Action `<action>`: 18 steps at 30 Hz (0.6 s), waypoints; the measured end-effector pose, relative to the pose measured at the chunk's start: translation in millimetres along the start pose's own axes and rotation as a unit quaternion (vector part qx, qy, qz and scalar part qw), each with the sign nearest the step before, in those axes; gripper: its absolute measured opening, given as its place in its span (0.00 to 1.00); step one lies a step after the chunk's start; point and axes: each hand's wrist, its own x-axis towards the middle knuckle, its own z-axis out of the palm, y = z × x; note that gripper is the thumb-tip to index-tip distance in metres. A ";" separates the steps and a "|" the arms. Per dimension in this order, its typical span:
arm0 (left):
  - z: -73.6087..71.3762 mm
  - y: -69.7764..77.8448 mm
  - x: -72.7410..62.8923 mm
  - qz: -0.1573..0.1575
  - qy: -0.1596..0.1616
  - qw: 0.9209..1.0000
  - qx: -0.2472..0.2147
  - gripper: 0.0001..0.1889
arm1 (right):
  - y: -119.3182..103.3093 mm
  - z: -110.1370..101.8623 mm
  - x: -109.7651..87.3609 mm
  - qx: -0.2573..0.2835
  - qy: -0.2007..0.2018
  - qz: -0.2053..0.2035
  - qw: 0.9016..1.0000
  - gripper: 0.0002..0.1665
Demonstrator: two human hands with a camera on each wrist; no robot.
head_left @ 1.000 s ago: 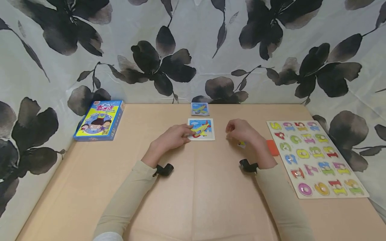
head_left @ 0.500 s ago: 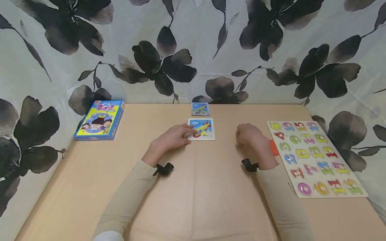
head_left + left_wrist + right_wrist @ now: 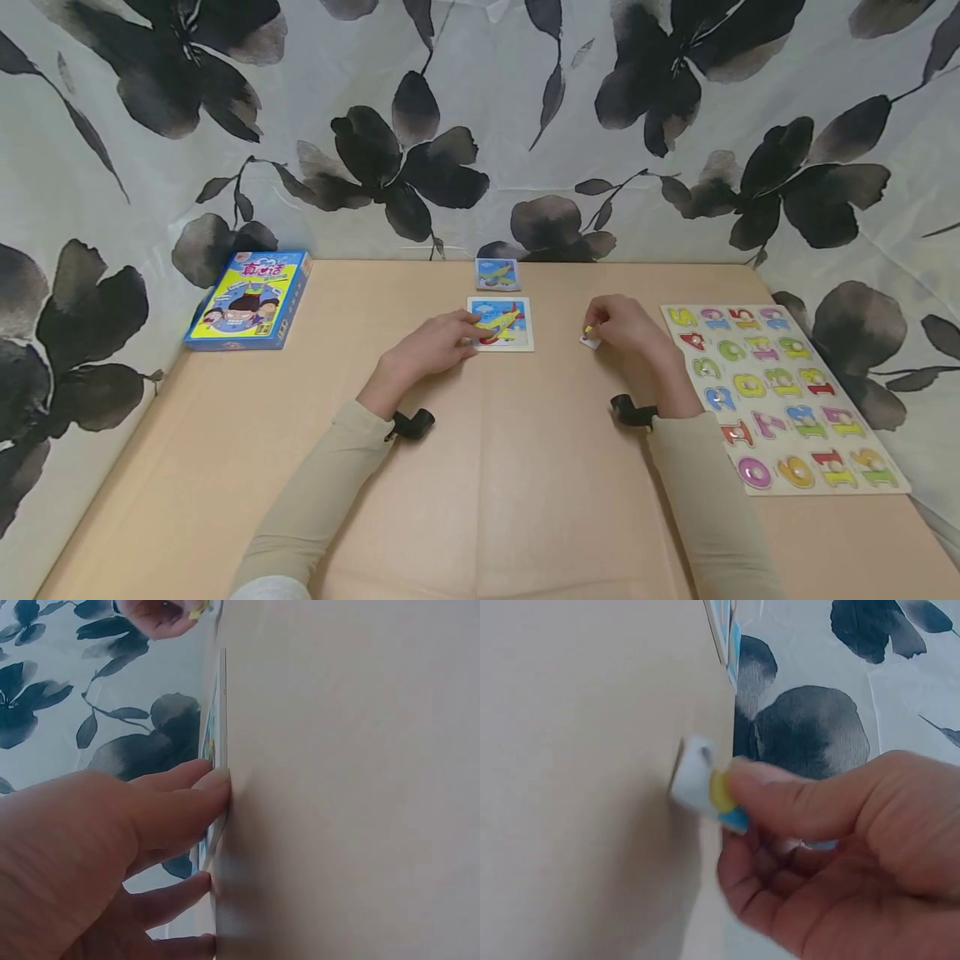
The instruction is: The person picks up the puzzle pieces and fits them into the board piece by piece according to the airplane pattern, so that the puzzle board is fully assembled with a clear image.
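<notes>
A white-bordered square with a yellow airplane picture [image 3: 512,323] lies flat near the table's far side. My left hand [image 3: 435,343] rests at its left edge, thumb and fingertips touching it with the fingers fairly straight. In the left wrist view the thumb [image 3: 214,784] overlaps the square's thin edge. To the right, my right hand [image 3: 624,327] pinches a small puzzle piece [image 3: 697,776] between thumb and curled fingers. The piece is white with yellow and blue parts, and blurred in the right wrist view. Behind the square sits a smaller airplane picture [image 3: 497,275].
A blue and yellow box [image 3: 247,302] stands at the far left of the wooden table [image 3: 480,483]. On the right lies a white board [image 3: 787,400] with rows of colourful number shapes, partly overlapped by the right forearm. A floral cloth [image 3: 525,158] hangs behind.
My right hand has drawn away from the square to the right, and the small puzzle piece beneath it is now between its fingers. The left hand has barely moved.
</notes>
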 end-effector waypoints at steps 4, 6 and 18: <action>0.9 -1.8 0.2 0.000 0.008 1.000 0.006 0.20 | -12.4 6.3 4.1 0.017 0.024 -0.039 0.999 0.03; 1.0 -2.6 0.3 0.000 0.010 1.000 0.006 0.20 | -19.0 10.4 6.8 0.028 0.032 -0.047 0.998 0.03; 1.2 -2.3 0.6 -0.001 0.007 1.000 0.004 0.21 | -46.3 35.1 15.6 0.086 0.040 -0.075 0.993 0.13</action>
